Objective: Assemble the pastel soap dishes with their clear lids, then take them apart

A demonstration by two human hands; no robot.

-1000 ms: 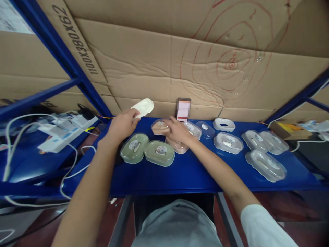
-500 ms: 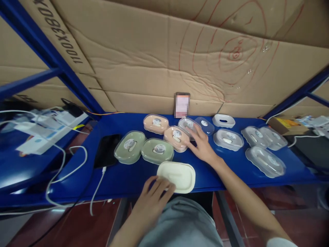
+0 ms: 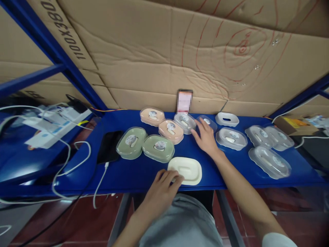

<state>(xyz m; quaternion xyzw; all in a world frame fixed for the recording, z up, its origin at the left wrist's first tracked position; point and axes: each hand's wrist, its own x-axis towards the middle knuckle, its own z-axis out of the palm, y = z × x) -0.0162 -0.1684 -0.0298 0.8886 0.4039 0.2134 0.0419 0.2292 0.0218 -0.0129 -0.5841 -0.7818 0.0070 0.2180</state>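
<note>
1. Apparently, in the head view, the left hand [image 3: 161, 192] is placing or steadying a cream, shallow, rounded-rectangular tray [image 3: 191, 171] at the front of the blue tabletop [image 3: 131, 176]; its fingers are curling at the tray's left end, grip unclear.
2. The right hand [image 3: 207, 140] is spreading open, seemingly empty, beside a clear-lidded grey box [image 3: 185, 123].
3. Lifting would be calling for a rim grasp.
4. Brown cardboard [image 3: 141, 44] is standing behind.

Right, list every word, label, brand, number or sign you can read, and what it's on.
"1100X380": printed on the cardboard panel, cut off by the picture's top edge.
Round stickers on the lidded boxes: too small to read.
Upright phone: screen blurred out.
Red mark within the drawn rings: unreadable.
Small carton: yellow print, too blurred.
</note>
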